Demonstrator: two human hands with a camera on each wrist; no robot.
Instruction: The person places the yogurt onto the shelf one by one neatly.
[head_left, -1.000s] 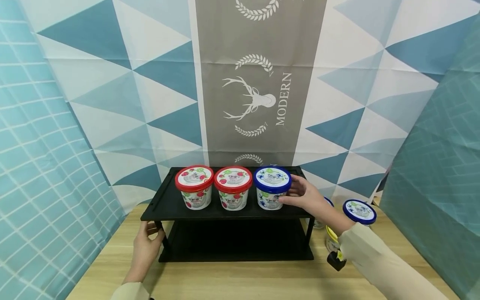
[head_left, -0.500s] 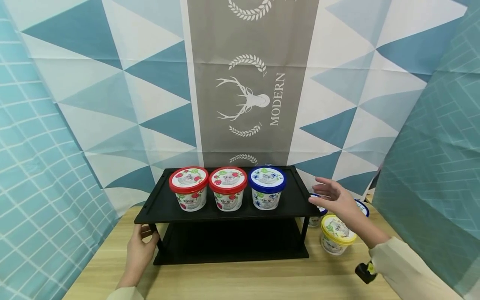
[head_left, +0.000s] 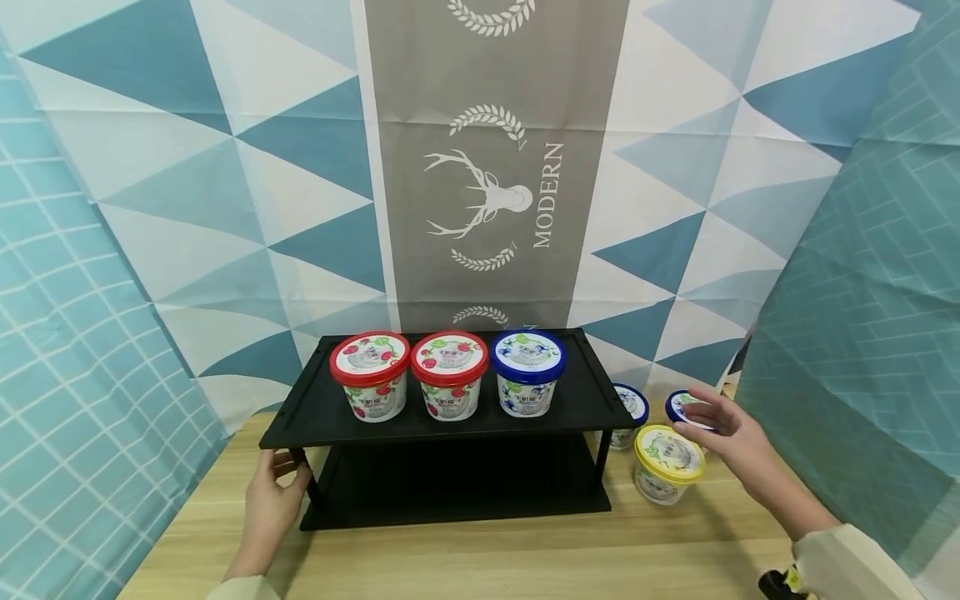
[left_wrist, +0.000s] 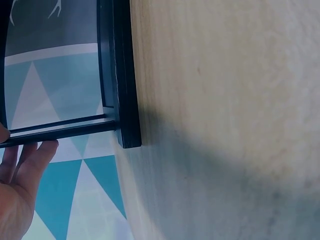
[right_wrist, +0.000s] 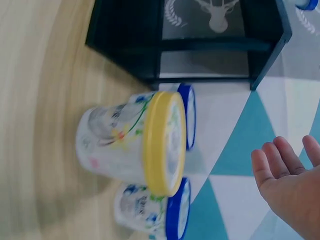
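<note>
A black two-tier rack (head_left: pixel 450 432) stands on the table. On its upper shelf sit two red-lidded tubs, the left one (head_left: pixel 369 375) and the middle one (head_left: pixel 450 375), with a blue-lidded tub (head_left: pixel 527 372) to their right. My left hand (head_left: pixel 267 502) grips the rack's left front post, thumb and fingers on either side of it. My right hand (head_left: pixel 738 446) is in the air, fingers loosely bent, holding nothing. In the head view it partly covers a blue-lidded tub (head_left: pixel 678 403) at the back right. Close by stands a yellow-lidded tub (right_wrist: pixel 125 140).
Another blue-lidded tub (head_left: pixel 632 406) stands behind the rack's right post. The wooden table (head_left: pixel 465 562) extends in front of the rack. A patterned curtain (head_left: pixel 660 167) hangs behind, with teal sheets (head_left: pixel 862 333) at the sides.
My right hand has let go of the blue-lidded tub on the upper shelf and moved right, over to the tubs beside the rack. My left hand stays on the post.
</note>
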